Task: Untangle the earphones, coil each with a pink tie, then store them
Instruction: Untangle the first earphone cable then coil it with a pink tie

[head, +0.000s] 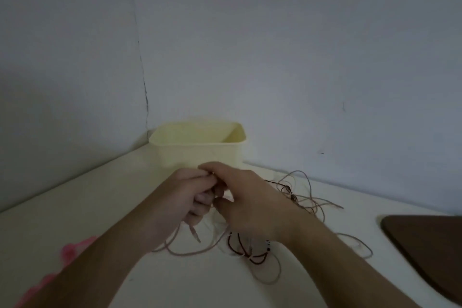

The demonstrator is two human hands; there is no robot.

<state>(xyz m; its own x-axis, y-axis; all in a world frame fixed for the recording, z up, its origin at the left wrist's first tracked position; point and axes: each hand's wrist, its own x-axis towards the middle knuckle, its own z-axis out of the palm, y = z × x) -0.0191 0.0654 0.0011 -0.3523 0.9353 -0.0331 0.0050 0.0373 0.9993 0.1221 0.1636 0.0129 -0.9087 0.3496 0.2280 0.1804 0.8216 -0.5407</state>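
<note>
A tangle of thin pale earphone cables spreads over the white table to the right of my hands, with a dark cable looped among them near the front. My left hand and my right hand meet above the table, fingers curled and pinching pale cable between them. A plug end hangs down below my left hand. Pink ties lie at the lower left, partly hidden by my left forearm.
A pale yellow open box stands just behind my hands in the wall corner. A dark brown board lies at the right edge. The white table runs along both walls.
</note>
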